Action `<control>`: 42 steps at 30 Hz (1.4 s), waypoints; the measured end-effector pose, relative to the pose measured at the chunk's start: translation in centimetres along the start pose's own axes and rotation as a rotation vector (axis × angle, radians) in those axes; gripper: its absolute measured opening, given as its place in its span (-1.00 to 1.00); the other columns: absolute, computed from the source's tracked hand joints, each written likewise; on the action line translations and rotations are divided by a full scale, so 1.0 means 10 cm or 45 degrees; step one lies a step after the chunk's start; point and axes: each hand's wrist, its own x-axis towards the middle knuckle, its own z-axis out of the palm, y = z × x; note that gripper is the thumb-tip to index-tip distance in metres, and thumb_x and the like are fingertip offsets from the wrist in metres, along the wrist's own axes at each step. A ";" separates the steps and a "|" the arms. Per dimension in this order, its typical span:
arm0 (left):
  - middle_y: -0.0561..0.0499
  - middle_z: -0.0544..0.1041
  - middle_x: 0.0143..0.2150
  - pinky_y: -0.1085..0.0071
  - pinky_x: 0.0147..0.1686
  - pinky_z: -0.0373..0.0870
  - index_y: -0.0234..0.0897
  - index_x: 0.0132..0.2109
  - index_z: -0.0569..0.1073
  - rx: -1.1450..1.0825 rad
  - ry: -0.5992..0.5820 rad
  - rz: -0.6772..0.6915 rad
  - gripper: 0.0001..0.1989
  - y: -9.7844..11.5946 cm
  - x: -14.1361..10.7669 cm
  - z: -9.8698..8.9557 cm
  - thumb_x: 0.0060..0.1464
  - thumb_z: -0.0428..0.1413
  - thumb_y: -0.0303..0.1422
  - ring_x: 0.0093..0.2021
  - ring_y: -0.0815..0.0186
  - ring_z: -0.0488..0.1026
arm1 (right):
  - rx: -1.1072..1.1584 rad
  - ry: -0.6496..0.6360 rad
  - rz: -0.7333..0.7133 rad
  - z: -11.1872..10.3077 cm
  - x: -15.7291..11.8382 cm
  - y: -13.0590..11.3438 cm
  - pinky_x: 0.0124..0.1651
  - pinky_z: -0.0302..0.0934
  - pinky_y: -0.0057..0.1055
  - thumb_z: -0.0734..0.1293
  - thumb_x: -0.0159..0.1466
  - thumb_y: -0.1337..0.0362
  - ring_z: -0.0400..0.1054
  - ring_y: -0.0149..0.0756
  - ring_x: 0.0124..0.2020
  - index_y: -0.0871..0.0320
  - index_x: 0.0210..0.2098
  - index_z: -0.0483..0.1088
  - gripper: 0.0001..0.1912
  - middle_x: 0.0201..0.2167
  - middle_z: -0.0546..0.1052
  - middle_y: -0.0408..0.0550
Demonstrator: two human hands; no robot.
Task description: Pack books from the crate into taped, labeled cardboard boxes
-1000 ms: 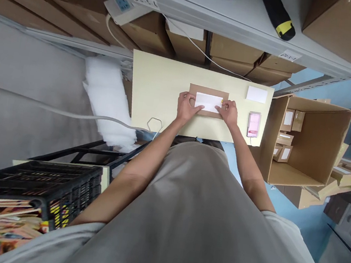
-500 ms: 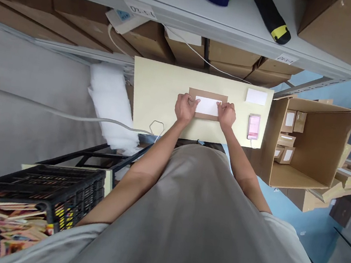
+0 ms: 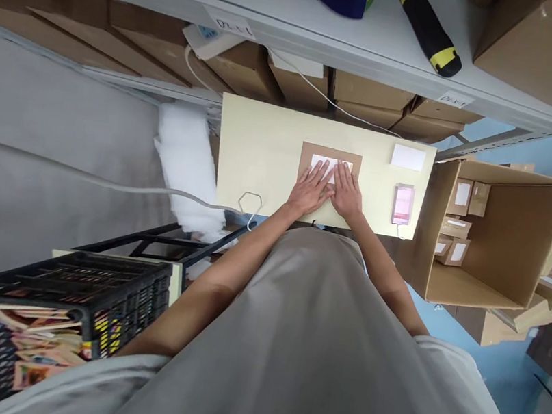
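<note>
A flat brown cardboard package [image 3: 332,152] lies on the pale yellow work board [image 3: 257,156], with a white label [image 3: 318,160] on its upper face. My left hand [image 3: 311,188] rests flat over the label's left part, fingers stretched out. Over the right part lies my right hand [image 3: 346,188], also flat, its fingers pointing away from me. The thumbs come close together in the middle. Both hands hide much of the label and the package's lower edge.
A phone [image 3: 402,204] on a cable and a white paper stack [image 3: 408,157] lie at the board's right. Beyond stands a large open carton [image 3: 500,233] holding several small boxes. A black crate [image 3: 132,296] is at lower left; a shelf [image 3: 292,26] overhangs the back.
My hands have gone from pinching the label's two ends to lying flat on it, closer together. The camera view has shifted slightly.
</note>
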 end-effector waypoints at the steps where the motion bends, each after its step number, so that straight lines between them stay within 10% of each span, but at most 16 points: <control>1: -0.25 -0.01 0.77 -0.12 0.74 -0.31 -0.36 0.72 0.12 0.026 0.010 -0.025 -0.13 -0.04 -0.03 -0.01 0.57 -0.23 0.14 0.79 -0.05 -0.14 | -0.018 0.015 0.020 0.00 -0.03 0.04 0.80 -0.33 0.05 -0.04 0.68 0.05 -0.22 -0.02 0.80 0.44 0.71 -0.04 -0.21 0.76 -0.04 0.24; 12: -0.20 0.03 0.77 -0.20 0.74 -0.30 -0.30 0.68 0.21 0.038 0.043 0.002 -0.33 -0.04 0.14 0.07 0.58 -0.16 -0.20 0.80 -0.04 -0.19 | -0.022 0.069 0.004 0.06 0.14 0.17 0.80 -0.33 0.08 -0.06 0.70 0.09 -0.19 -0.04 0.79 0.36 0.72 -0.01 -0.26 0.76 -0.02 0.14; 25: -0.17 0.04 0.77 -0.21 0.73 -0.35 -0.37 0.72 0.11 0.096 0.043 -0.041 -0.27 -0.02 0.13 0.09 0.58 -0.23 -0.16 0.80 -0.06 -0.21 | -0.073 0.020 -0.034 -0.01 0.07 0.18 0.81 -0.35 0.11 -0.07 0.69 0.13 -0.23 -0.01 0.80 0.30 0.72 0.01 -0.28 0.76 -0.01 0.08; 38: -0.24 -0.11 0.79 -0.22 0.73 -0.34 -0.44 0.72 0.08 0.200 -0.023 -0.180 -0.22 0.05 -0.27 0.01 0.51 -0.13 -0.19 0.80 -0.11 -0.31 | -0.104 -0.031 -0.164 -0.03 -0.22 0.37 0.79 -0.33 0.15 0.02 0.70 0.08 -0.24 0.01 0.80 0.09 0.72 0.08 -0.33 0.78 -0.08 0.04; 42: -0.29 -0.13 0.79 -0.29 0.72 -0.29 -0.43 0.72 0.05 0.125 0.117 -0.366 -0.11 -0.12 -0.41 0.02 0.36 0.06 -0.29 0.80 -0.16 -0.31 | 0.045 0.094 0.097 0.01 -0.44 0.57 0.77 -0.29 0.26 0.00 0.69 -0.15 -0.30 0.10 0.80 0.20 0.74 -0.02 -0.18 0.78 -0.13 0.21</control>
